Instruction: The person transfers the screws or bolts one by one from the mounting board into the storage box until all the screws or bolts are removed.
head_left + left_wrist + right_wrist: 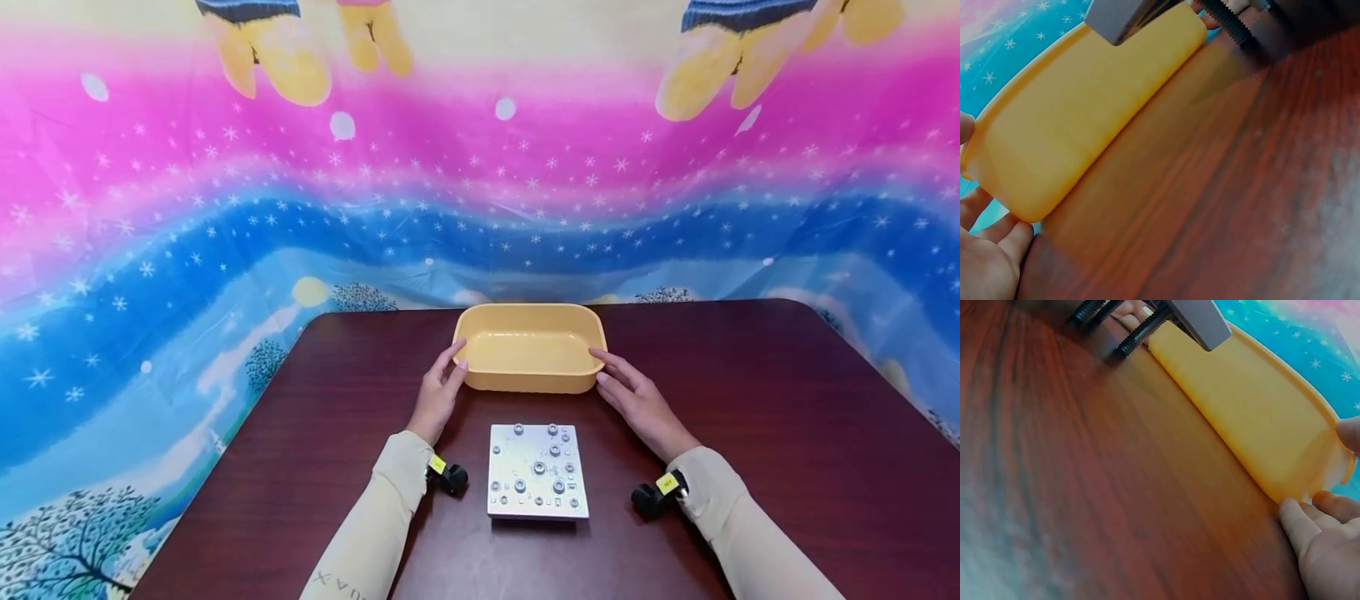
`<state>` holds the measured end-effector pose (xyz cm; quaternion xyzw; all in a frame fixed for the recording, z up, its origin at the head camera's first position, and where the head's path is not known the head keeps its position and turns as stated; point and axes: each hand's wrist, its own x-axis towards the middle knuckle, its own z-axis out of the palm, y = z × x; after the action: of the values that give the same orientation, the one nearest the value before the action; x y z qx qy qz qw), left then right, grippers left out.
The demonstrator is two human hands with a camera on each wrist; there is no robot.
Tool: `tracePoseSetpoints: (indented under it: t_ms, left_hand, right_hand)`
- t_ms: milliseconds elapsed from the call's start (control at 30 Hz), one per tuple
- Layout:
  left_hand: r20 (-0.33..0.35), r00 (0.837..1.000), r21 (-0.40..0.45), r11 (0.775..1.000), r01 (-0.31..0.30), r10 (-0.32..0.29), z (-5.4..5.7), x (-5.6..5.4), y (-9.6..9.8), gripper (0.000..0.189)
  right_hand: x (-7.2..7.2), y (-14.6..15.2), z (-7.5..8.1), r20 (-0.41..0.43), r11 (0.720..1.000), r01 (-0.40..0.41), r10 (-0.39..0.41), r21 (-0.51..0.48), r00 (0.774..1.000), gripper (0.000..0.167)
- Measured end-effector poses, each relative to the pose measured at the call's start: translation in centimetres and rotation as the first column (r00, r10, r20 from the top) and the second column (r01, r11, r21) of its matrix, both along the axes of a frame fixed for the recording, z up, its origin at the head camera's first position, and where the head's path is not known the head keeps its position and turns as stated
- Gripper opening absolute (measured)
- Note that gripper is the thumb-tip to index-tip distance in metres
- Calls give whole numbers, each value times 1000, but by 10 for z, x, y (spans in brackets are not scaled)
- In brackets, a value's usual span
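Observation:
A yellow plastic basin (534, 382), rounded at its corners, sits upright towards the far side of the dark table. My left hand (437, 402) holds its left end, and my right hand (637, 408) holds the right end. In the left wrist view the basin's side wall (1091, 106) slants across, with left fingers (1019, 237) at its lower corner and a thumb up by the rim. The right wrist view has right fingers (1297, 519) at the opposite lower corner and a thumb at the rim. Nothing lies inside the basin.
Between my forearms, nearer than the basin, lies a square silver metal plate (525, 454) studded with several bolts and small fittings. The reddish-brown tabletop (337, 433) runs back to a patterned snowflake cloth (480, 167). Small black devices are strapped at both wrists.

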<state>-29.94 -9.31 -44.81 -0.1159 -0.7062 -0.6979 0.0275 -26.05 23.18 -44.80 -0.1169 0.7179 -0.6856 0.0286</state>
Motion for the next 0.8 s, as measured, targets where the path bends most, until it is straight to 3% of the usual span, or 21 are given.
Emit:
tracePoseSetpoints:
  t_ms: [67,200,400,600,800]
  left_hand:
    - [-4,1000,14,1000,-12,12,-7,-5,0,45]
    - [-15,999,23,999,-37,37,-11,-6,0,47]
    - [-20,997,28,996,-80,81,-9,-6,1,52]
    - [-1,987,0,987,-159,159,-7,-4,-1,44]
    - [0,987,17,987,-163,163,-5,3,-2,45]
  right_hand:
    - [0,1,0,-6,1000,-13,12,-23,1000,53]
    - [0,2,-1,-11,996,-34,33,-79,999,53]
    - [-1,4,0,-41,993,-19,14,-113,999,50]
    - [1,3,-1,-62,992,15,-22,-123,998,48]
    - [4,1,-4,-77,996,44,-50,-79,996,48]
